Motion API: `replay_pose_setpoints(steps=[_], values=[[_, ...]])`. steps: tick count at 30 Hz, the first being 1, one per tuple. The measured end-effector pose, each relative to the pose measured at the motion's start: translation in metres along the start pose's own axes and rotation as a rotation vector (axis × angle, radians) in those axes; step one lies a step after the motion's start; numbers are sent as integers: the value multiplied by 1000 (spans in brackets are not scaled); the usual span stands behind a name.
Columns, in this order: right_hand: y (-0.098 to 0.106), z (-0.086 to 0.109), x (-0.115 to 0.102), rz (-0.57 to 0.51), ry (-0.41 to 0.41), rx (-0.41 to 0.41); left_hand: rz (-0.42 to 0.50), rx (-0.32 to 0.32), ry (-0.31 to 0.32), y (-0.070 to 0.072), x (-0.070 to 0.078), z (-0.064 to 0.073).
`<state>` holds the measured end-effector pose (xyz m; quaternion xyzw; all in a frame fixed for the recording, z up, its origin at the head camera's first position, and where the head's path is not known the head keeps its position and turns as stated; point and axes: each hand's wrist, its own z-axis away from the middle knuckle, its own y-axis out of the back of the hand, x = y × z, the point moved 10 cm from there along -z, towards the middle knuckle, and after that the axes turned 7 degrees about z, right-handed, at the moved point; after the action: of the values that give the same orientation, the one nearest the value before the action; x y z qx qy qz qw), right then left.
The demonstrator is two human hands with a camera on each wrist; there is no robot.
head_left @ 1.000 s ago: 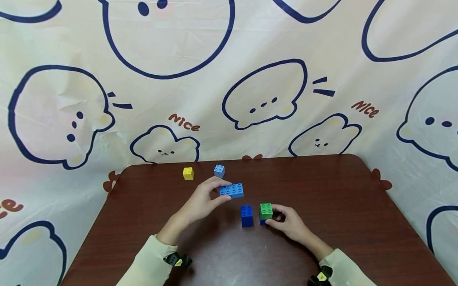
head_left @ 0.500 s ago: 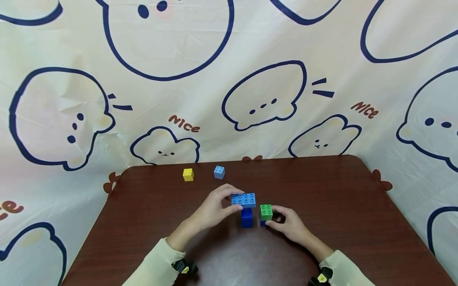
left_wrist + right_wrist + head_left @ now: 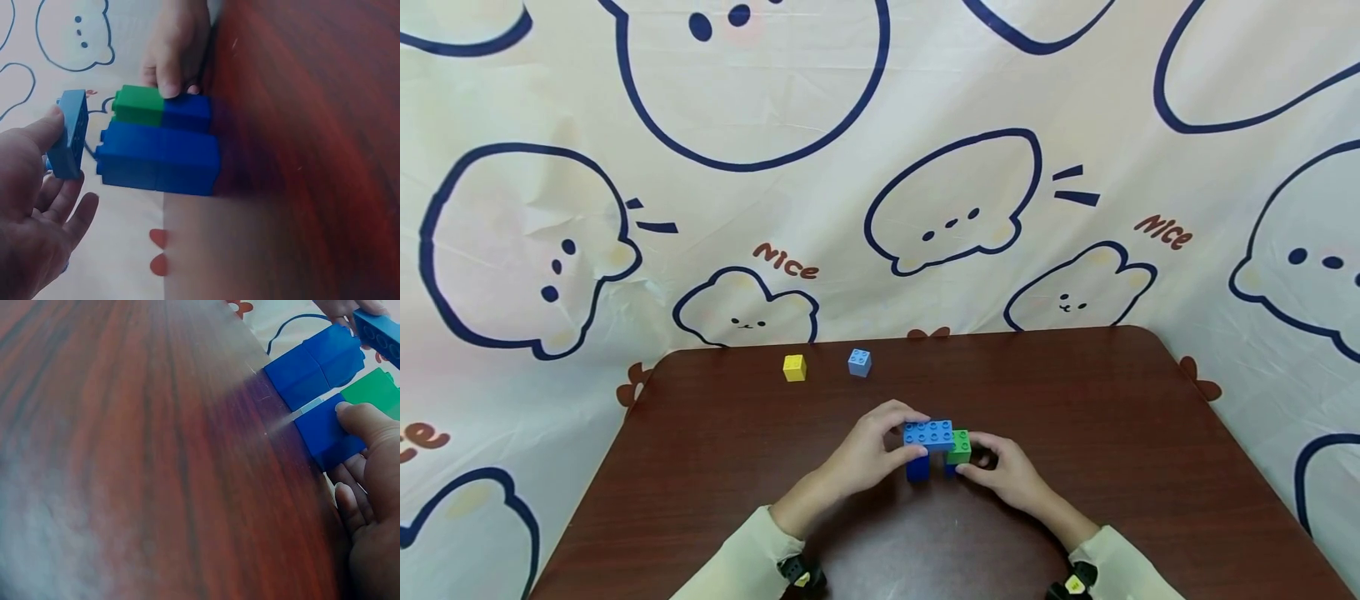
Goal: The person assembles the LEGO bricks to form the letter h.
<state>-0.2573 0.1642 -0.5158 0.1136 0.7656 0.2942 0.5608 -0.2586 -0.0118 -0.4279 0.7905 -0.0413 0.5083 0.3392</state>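
Note:
My left hand (image 3: pixel 868 450) pinches a long light-blue building brick (image 3: pixel 928 435) between thumb and fingers. The left wrist view shows a small gap between this brick (image 3: pixel 70 137) and the studs of a dark-blue tower (image 3: pixel 159 156) of two stacked bricks. Beside that tower stands a second stack, a green brick (image 3: pixel 139 105) on a dark-blue brick (image 3: pixel 187 112). My right hand (image 3: pixel 1011 471) grips this second stack from the right, its thumb (image 3: pixel 362 419) pressed on the lower brick near the joint. Both stacks stand upright, a narrow gap between them.
A small yellow brick (image 3: pixel 794 368) and a small light-blue brick (image 3: pixel 860 362) lie near the far edge of the brown table (image 3: pixel 700 467). Behind the table hangs a pale cloth (image 3: pixel 820 208) printed with cartoon figures.
My left hand has carried the long light-blue brick rightward and nearer to me, from left of the stacks to over them. My right hand has kept its grip on the green-topped stack.

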Motion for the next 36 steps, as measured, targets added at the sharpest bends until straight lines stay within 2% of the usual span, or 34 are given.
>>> replay_pose_setpoints(steps=[3,10,18,29,36], values=[[-2,0,11,-9,1,-6,-1,1,-4,-5,-2,-1],[-3,0,12,-18,-9,-10,-2,5,9,-12,-8,0],[-4,1,10,-11,-8,-21,7,34,11,-13,-13,0],[-2,2,10,12,-19,-24,10,41,11,-13,-13,0],[4,4,-3,-16,36,-1,10,43,9,-14,-15,0]])
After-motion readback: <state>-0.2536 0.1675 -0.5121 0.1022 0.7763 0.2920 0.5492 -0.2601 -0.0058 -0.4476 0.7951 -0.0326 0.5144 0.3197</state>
